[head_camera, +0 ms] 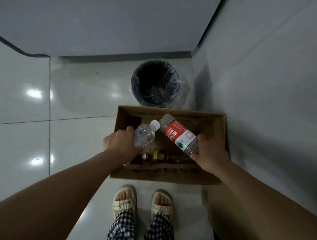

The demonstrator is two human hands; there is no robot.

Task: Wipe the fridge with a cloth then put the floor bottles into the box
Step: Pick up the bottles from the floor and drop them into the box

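Bottles felt light and crushable: my left hand point(120, 143) gripped the clear bottle point(145, 133), right hand point(210, 155) the red-label bottle point(179, 135), both mid-body, over the box point(221, 134).

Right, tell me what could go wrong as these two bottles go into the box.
1. The left hand and right hand hold the clear bottle and the red-label bottle close together above the box; they could knock each other on release.
2. A brown bottle already lies inside; a dropped bottle may land on it and bounce.
3. The bin stands right behind the box, so a bottle let go too far forward could go in there.
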